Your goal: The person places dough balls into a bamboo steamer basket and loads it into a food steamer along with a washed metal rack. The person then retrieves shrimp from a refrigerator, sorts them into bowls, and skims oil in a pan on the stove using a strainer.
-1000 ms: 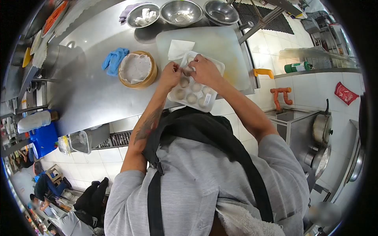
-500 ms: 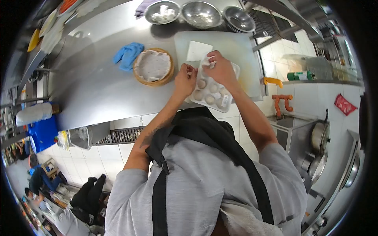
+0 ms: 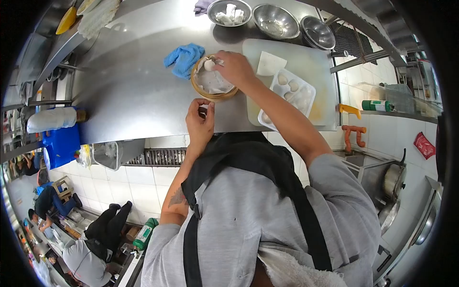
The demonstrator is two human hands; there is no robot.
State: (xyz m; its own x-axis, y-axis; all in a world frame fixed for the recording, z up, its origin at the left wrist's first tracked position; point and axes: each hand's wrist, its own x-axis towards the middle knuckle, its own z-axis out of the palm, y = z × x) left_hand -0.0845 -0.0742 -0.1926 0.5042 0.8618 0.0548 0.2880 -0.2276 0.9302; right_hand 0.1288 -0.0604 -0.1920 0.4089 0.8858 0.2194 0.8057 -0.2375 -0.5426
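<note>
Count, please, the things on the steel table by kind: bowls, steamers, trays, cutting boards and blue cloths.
Round shiny metal bowls: at least 3 (the rightmost may be a stack)
Round bamboo steamer: 1
White rectangular plastic tray: 1
Pale rectangular cutting board: 1
Crumpled blue cloth: 1
Total: at least 7

Head camera: worn above the person's torso (image 3: pixel 258 201), facing forward and steeply down. Wide-angle field, edges curved, corners dark. The near torso fills 6 o'clock; the bench (image 3: pixel 129 110), beyond it, spans 9 to 2 o'clock; tiled floor (image 3: pixel 138 191) lies farther off at 8 o'clock.
</note>
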